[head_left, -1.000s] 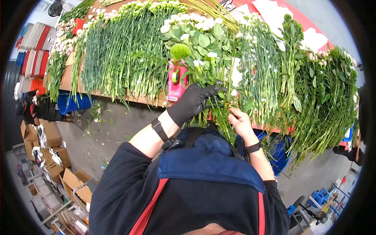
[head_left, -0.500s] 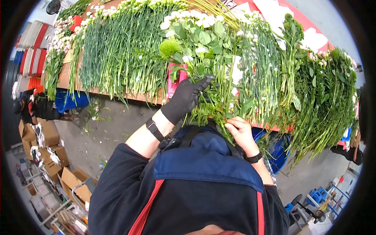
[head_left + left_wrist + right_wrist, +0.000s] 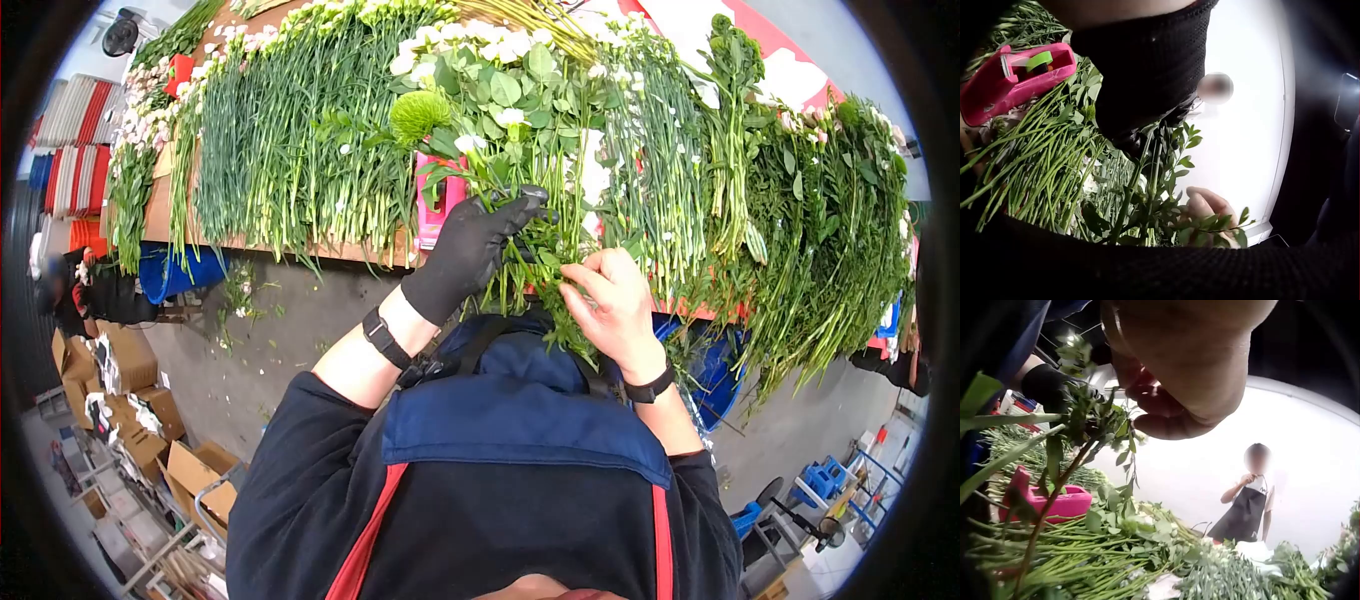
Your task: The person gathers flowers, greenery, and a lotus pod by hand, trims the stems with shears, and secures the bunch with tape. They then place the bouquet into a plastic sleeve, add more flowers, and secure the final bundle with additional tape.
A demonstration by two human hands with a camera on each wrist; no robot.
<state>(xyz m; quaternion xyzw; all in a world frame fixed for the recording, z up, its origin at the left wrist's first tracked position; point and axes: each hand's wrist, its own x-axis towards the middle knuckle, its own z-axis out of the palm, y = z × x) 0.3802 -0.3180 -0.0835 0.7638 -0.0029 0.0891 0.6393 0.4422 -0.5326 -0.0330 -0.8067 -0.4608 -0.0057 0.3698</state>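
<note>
My left hand [image 3: 470, 245], in a black glove, grips a small bunch of flower stems [image 3: 1154, 169] above the table's near edge. A round green bloom [image 3: 420, 117] and white flowers [image 3: 509, 117] stick out of its upper end, with leaves and stems below the glove. Close beside it on the right, my bare right hand [image 3: 612, 305] pinches a leafy green sprig [image 3: 1124, 432] at the bunch's lower part between thumb and fingers. Behind the glove a pink tape dispenser [image 3: 1019, 84] with a green roll sits on the table, partly covered in the head view.
Rows of cut carnation-like stems [image 3: 290, 150], white roses [image 3: 505, 45] and dark foliage [image 3: 830, 240] cover the table. Blue tubs [image 3: 715, 380] stand below its edge. Cardboard boxes [image 3: 200, 475] lie at lower left. A person in an apron [image 3: 1244, 512] stands across the table.
My right hand has dropped along the greenery, then risen back up beside the glove. The left hand has shifted slightly left with the bunch, its green bloom tipping further left.
</note>
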